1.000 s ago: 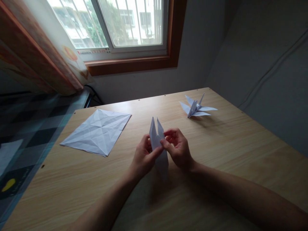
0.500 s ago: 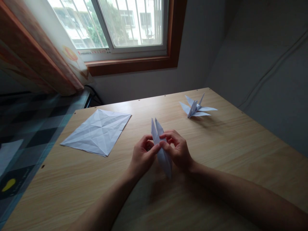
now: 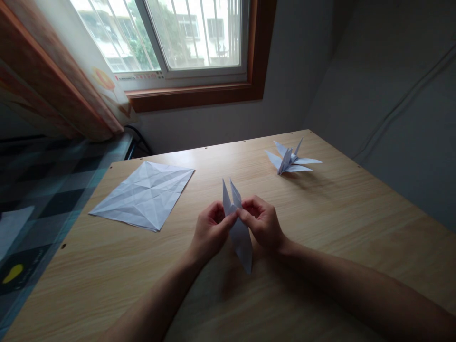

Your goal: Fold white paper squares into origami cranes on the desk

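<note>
Between my two hands is a folded white paper (image 3: 242,244), with two narrow points standing up at its far end and one broad point hanging toward me. My left hand (image 3: 213,230) pinches its left side, thumb on the near face and fingers curled behind. From the right, my right hand (image 3: 262,223) grips it the same way, and the two thumb tips nearly meet at the middle of the paper. The fingers behind the paper are partly hidden.
On the wooden table (image 3: 160,285), a creased square paper sheet (image 3: 149,190) lies to the left. A folded paper crane (image 3: 288,159) stands at the far right. A checked cloth (image 3: 42,199) covers a surface left of the table, and a window (image 3: 199,38) is behind.
The folded paper has tilted, so more of its near face shows and its lower point reaches closer to me. My right fingers have shifted slightly behind it.
</note>
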`<state>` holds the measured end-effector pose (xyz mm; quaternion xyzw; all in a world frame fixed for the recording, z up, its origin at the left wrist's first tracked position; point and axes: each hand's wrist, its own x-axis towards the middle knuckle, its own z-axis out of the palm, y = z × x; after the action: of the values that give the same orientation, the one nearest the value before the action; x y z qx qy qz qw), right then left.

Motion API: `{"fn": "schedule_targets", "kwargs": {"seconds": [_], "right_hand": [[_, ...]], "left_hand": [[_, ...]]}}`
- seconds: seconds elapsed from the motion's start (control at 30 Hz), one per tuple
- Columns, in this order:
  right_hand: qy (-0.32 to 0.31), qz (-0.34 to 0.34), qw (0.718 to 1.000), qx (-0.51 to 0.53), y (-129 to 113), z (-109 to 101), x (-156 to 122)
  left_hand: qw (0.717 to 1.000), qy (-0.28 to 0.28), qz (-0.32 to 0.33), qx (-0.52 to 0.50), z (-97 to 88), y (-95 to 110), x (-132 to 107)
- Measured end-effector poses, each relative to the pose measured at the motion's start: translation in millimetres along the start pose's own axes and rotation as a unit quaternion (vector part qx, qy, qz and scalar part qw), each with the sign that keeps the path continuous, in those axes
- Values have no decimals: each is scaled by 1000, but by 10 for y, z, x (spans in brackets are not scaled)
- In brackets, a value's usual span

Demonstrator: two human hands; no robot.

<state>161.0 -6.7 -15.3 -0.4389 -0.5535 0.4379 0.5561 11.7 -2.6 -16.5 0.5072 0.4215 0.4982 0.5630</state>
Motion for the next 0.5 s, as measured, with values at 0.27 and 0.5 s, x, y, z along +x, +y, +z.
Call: {"fn": "schedule_targets", "kwargs": {"seconds": [0.27, 0.5], "right_hand": [[-2, 34, 992, 124, 50, 38, 50], [8, 48, 990, 131, 56, 33, 63]], "left_hand": [[998, 39, 4, -43, 3, 7, 14], [998, 19, -9, -53, 23, 16, -5]]}}
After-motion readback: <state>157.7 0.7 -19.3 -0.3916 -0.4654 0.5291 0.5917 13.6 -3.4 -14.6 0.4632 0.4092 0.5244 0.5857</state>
